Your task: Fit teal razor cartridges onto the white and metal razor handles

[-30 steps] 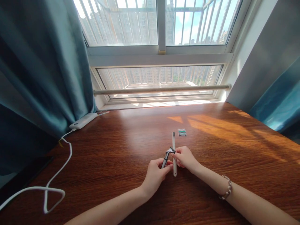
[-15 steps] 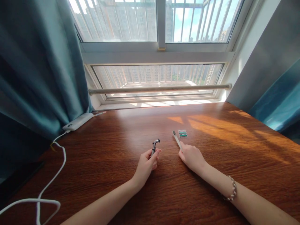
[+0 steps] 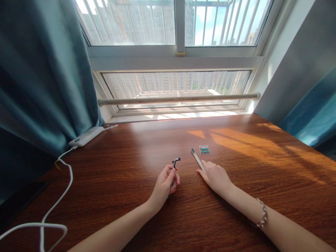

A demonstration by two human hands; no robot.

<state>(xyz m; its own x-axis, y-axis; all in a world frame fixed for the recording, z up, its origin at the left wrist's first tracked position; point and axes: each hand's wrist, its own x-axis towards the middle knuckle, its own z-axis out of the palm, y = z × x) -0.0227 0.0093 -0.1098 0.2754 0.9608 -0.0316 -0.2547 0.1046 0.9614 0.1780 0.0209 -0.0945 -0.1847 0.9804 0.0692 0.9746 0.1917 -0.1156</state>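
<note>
My left hand (image 3: 164, 185) is closed around the handle of a dark razor (image 3: 175, 162), whose head sticks up past my fingers. My right hand (image 3: 215, 176) lies on the near end of a white toothbrush (image 3: 196, 158) that rests flat on the wooden table (image 3: 110, 175), fingers curled over it. A small green and white blade cartridge pack (image 3: 204, 149) lies just beyond the toothbrush head. A beaded bracelet (image 3: 262, 213) is on my right wrist.
A white power bank (image 3: 85, 137) sits at the table's back left, with a white cable (image 3: 52, 210) looping toward the near left edge. Teal curtains (image 3: 44, 77) hang at both sides. A railing bar (image 3: 178, 99) crosses the window behind the table.
My hands have parted: the left carried the razor leftward and lowered it. The right laid the toothbrush down at a slant and now rests on its end.
</note>
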